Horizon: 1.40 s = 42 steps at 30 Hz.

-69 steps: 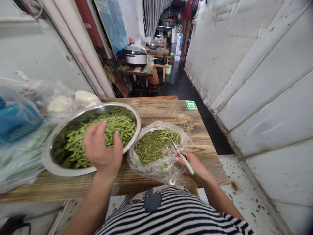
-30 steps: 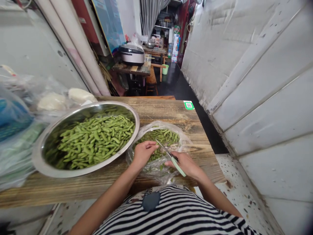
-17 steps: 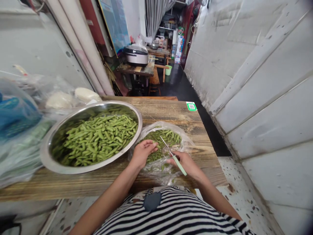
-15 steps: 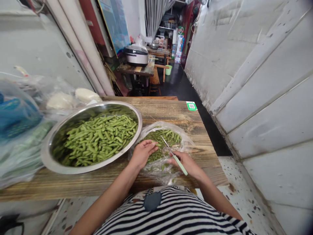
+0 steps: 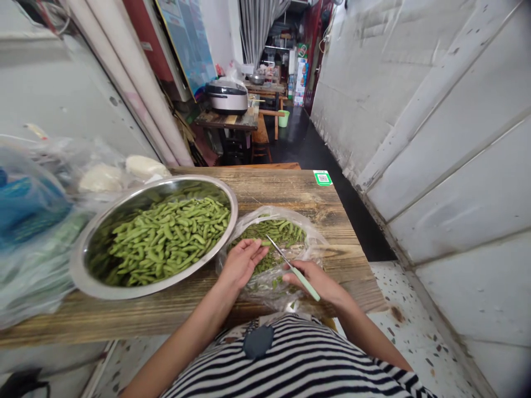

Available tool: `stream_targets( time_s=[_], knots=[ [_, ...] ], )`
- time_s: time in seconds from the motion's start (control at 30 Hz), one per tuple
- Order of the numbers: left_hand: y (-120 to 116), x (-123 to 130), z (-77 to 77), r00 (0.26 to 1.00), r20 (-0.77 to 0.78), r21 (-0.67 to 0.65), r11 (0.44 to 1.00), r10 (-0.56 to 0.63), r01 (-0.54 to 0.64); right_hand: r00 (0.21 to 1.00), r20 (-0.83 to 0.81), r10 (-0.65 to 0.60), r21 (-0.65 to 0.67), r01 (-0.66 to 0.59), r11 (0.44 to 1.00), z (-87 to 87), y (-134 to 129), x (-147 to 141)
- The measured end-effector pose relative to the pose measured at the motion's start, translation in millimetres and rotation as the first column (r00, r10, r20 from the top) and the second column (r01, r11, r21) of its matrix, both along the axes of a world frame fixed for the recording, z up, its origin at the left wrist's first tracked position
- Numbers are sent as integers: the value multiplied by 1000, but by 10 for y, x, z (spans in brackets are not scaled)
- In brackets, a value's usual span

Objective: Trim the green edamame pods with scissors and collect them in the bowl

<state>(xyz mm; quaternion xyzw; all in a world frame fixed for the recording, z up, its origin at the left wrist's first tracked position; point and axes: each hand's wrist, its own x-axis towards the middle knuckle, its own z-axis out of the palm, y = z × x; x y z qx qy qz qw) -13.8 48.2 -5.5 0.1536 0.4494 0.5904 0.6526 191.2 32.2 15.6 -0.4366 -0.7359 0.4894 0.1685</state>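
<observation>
My left hand (image 5: 243,265) lies palm down with its fingers apart, at the near edge of a clear plastic bag (image 5: 317,243) and touching the cut green pieces and pods in it (image 5: 282,232). My right hand (image 5: 311,279) grips a small knife with a pale green handle (image 5: 307,288), its thin blade (image 5: 279,252) pointing into the bag. To the left, a wide steel bowl (image 5: 124,293) holds a heap of green edamame pods (image 5: 166,235). Neither hand touches the bowl.
Everything sits on a worn wooden table (image 5: 286,190) with a green QR sticker (image 5: 322,177) at its far edge. Plastic bags (image 5: 29,221) crowd its left side. White wall panels (image 5: 448,155) run along the right. A rice cooker (image 5: 228,97) stands on a farther table.
My left hand has come out of the bowl and moved right to the bag. The pods in the bowl lie undisturbed. My right hand keeps the knife, with only small shifts.
</observation>
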Motion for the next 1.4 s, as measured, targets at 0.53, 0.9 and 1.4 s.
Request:
stream_targets(
  time_s=[0.53,0.9,1.4],
  knots=[
    [-54,62,-2,999,33,-13,999,42,-42,1000,19,2,-25,-1,1000,58,-24,20],
    [-56,67,1,998,6,7,998,55,-55,999,36,7,-20,-6,1000,74,-10,22],
    [138,-15,73,995,-76,-25,998,-61,59,965,-74,-251,-177,235,956,-81,61,142]
  ],
)
